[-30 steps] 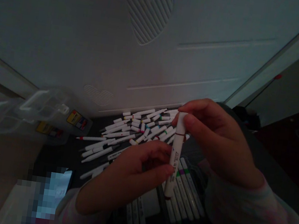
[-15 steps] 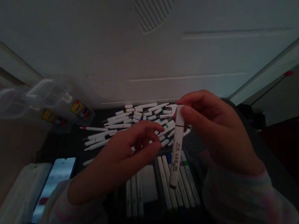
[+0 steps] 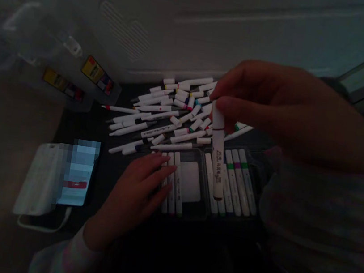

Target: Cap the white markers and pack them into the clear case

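A capped white marker (image 3: 216, 159) hangs nearly upright from my right hand (image 3: 261, 104), pinched at its cap end between thumb and fingers. It is above the right compartment of a clear plastic case (image 3: 203, 214), where several white markers (image 3: 239, 185) with coloured bands lie side by side. My left hand (image 3: 142, 187) lies with fingers stretched over the case's left compartment, its fingertips at a short row of white markers (image 3: 176, 190). Beside that row the compartment shows a pale bare floor. Behind both hands spreads a heap of loose markers and caps (image 3: 172, 112).
On the left, a phone (image 3: 77, 180) lies beside a white power bank (image 3: 39, 177) with a white cable. Clear plastic cases with yellow labels (image 3: 97, 75) stand at the back left. A white panel with a ribbed heart (image 3: 125, 29) rises behind the heap.
My left hand has let go of the marker and moved down to the case's left compartment. My right hand still holds the marker. The camera has tilted downward.
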`<state>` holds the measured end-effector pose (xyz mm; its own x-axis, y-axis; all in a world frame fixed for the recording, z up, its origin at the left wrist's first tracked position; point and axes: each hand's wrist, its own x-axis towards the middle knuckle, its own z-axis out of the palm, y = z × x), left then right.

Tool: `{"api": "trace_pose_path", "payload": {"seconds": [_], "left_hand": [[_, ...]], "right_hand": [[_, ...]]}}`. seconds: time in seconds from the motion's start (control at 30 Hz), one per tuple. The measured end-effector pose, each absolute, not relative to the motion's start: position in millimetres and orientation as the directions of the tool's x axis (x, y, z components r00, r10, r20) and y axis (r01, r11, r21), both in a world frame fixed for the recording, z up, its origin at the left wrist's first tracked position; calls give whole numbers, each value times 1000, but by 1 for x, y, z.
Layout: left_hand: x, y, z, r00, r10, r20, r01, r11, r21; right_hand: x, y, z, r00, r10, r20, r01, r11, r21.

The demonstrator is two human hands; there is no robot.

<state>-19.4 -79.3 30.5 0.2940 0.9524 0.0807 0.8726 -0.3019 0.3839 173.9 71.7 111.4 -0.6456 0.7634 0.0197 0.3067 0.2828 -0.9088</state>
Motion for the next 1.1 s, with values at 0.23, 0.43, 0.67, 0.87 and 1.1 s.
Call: {"api": "trace_pose_path", "payload": {"seconds": [0.23,0.43,0.67,0.87,1.1], "left_hand": [[-16,-100,2,368,929,-31,885,-340,319],[-18,-98,-2,375,926,-52,887,-342,310],[-16,-93,-7,372,928,-29,865,-335,374],[-16,-86,-7,370,928,31,825,-344,449],[-13,-70,-1,269,942,202,863,-329,383]], "right_hand": [[161,72,95,-763,645,-43,367,378,-850],[149,67,73,-832,539,-131,386,392,-835],[150,59,30,-818,525,-233,346,128,-929],[154,55,16,-771,604,-200,356,148,-923],[154,52,20,-783,597,-176,418,295,-859]]}}
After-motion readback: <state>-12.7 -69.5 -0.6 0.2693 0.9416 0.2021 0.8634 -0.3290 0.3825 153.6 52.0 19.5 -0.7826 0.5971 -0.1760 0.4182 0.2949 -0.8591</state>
